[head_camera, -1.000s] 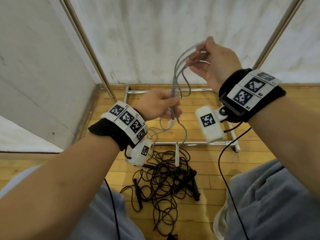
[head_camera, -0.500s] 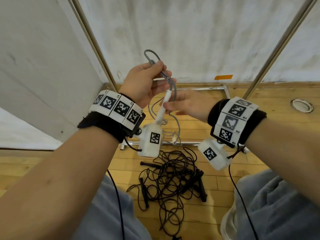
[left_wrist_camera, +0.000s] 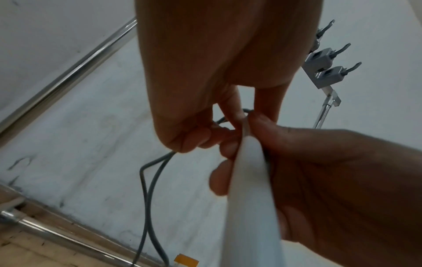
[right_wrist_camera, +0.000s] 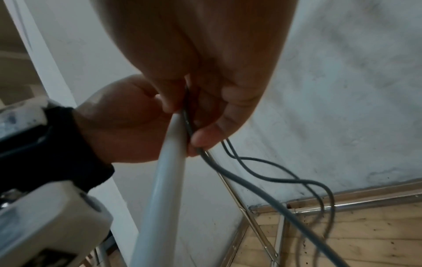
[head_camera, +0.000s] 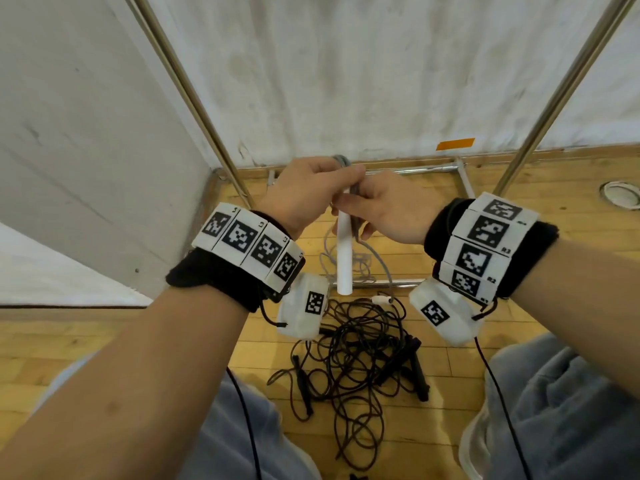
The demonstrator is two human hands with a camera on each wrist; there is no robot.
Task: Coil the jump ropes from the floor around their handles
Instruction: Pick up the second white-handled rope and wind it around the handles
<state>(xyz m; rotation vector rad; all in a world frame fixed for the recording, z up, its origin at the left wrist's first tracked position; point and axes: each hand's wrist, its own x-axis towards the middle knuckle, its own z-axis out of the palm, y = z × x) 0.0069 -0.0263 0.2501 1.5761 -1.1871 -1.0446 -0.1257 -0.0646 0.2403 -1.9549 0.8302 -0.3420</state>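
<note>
Floorboards (head_camera: 450,244) of yellow wood run under everything, meeting a scuffed white wall (head_camera: 346,81) at a wooden skirting. Slanting metal poles (head_camera: 194,109) rise from a chrome floor frame (head_camera: 415,169), and an orange tape strip (head_camera: 455,144) sticks to the wall. Above the floor, the left hand (head_camera: 304,192) and right hand (head_camera: 384,213) meet: the fingers of both pinch the grey rope (right_wrist_camera: 262,189) against the top of its white handle (head_camera: 344,258), which hangs downward. A tangle of black ropes (head_camera: 353,358) lies on the floor between the knees.
</note>
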